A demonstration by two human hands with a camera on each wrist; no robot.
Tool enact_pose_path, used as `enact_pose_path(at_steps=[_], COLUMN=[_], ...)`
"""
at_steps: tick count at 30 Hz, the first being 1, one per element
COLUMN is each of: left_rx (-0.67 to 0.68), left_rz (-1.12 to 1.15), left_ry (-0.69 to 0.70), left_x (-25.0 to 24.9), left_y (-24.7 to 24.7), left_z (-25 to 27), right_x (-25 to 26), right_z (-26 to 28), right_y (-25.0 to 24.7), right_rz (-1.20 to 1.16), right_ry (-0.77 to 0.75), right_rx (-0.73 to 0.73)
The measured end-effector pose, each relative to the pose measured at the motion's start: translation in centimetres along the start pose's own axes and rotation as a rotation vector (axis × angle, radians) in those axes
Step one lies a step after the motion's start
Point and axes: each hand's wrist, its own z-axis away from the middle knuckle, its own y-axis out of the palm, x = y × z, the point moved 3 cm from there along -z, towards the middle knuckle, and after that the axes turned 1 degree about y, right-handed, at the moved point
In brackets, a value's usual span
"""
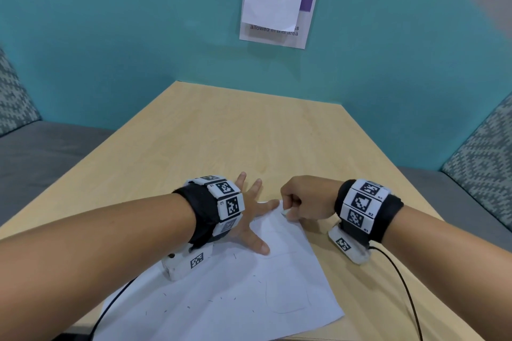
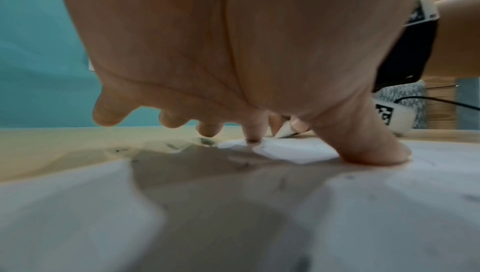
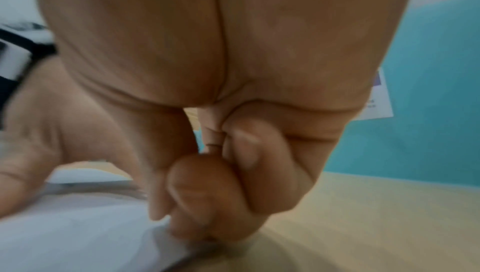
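A white sheet of paper (image 1: pixel 249 293) with faint pencil marks lies on the near part of the wooden table (image 1: pixel 249 133). My left hand (image 1: pixel 260 219) is spread flat, its thumb and fingertips pressing the sheet's far end down. In the left wrist view the thumb (image 2: pixel 376 149) and a fingertip (image 2: pixel 253 135) bear on the paper (image 2: pixel 285 151). My right hand (image 1: pixel 289 209) is curled and pinches the sheet's far corner between thumb and forefinger. The right wrist view shows that pinch (image 3: pixel 176 225) lifting the paper's edge (image 3: pixel 78 235) slightly.
A teal wall rises behind the table, with a paper-covered sign (image 1: pixel 277 11) on it. Grey bench seats (image 1: pixel 41 160) with patterned cushions (image 1: pixel 482 158) flank the table on both sides. Black cables (image 1: pixel 401 285) trail from both wrist cameras toward the table's near edge.
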Motion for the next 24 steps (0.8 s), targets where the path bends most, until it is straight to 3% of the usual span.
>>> enact_pose_path(at_steps=[4, 8, 13, 20, 24], left_rx=[0.008, 0.002, -0.006, 0.020, -0.034], left_rz=[0.009, -0.014, 0.020, -0.001, -0.105], left_ry=[0.009, -0.005, 0.029, 0.006, 0.010], left_x=[0.0, 0.2, -0.2, -0.6, -1.6], left_y=[-0.2, 0.1, -0.5, -1.0, -1.6], left_z=[0.1, -0.2, 0.5, 1.2, 2.2], right_x=[1.4, 0.2, 2.7, 2.3, 2.3], right_z=[0.6, 0.4, 1.6, 1.6, 1.7], right_y=[1.1, -0.2, 1.7, 1.0, 1.2], right_rz=[-0.021, -0.004, -0.023, 0.009, 0.017], right_ry=[-0.083, 0.011, -0.127, -0.084, -0.054], right_rx=[0.062, -0.007, 0.067, 0.013, -0.003])
